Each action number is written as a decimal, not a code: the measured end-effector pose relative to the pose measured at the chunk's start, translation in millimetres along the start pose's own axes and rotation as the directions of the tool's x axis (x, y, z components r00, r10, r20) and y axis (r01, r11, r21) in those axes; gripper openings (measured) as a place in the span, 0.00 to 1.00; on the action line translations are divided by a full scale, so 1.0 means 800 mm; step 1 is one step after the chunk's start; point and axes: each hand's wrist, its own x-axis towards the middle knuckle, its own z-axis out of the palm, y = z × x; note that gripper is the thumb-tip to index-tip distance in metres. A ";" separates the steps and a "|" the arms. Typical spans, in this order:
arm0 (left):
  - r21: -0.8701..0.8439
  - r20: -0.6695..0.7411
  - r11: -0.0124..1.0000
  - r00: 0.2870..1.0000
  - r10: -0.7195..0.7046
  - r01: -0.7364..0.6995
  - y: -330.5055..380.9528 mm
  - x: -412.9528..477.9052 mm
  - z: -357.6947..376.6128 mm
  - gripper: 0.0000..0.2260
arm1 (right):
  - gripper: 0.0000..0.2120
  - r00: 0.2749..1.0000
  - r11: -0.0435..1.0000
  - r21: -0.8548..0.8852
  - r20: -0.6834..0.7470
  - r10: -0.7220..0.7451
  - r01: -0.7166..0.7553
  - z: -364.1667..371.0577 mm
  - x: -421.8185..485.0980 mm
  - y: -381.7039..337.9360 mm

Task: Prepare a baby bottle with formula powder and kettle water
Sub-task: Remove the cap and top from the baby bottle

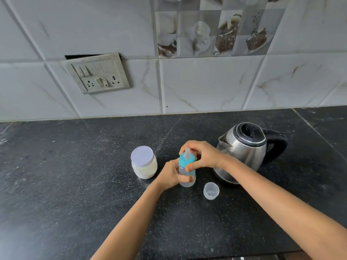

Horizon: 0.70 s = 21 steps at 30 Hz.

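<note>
A clear baby bottle (185, 170) with a blue collar and a teat stands upright on the black counter (75, 184). My left hand (170, 175) grips its lower body. My right hand (201, 154) wraps around the blue collar near the teat. The bottle's clear cap (211, 190) lies open side up on the counter to the right. A glass jar of white formula powder (144, 162), with its white lid on, stands left of the bottle. A steel kettle (246, 151) with a black lid and handle stands to the right, its lid down.
A tiled wall runs along the back of the counter, with a switch and socket plate (98, 73) at the upper left. The counter's front edge shows at the bottom right.
</note>
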 end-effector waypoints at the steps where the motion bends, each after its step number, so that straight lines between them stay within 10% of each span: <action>1: -0.013 -0.019 1.000 1.000 0.002 -0.003 -0.001 0.000 -0.003 0.18 | 0.23 0.999 0.996 0.087 -0.034 0.028 -0.025 -0.004 -0.003 0.003; 5: 0.013 -0.100 1.000 0.995 -0.005 0.006 -0.001 0.000 -0.008 0.19 | 0.21 0.987 0.947 0.316 -0.125 0.106 -0.062 -0.006 -0.014 0.010; 16: 0.076 -0.206 0.997 0.978 0.028 -0.012 -0.003 -0.001 0.003 0.18 | 0.33 0.983 0.957 0.262 -0.103 0.152 -0.121 0.028 -0.015 0.001; 21: 0.047 -0.280 0.999 0.960 -0.003 0.017 -0.006 -0.004 0.001 0.23 | 0.21 0.954 0.933 0.326 -0.199 0.226 -0.153 0.033 -0.023 0.005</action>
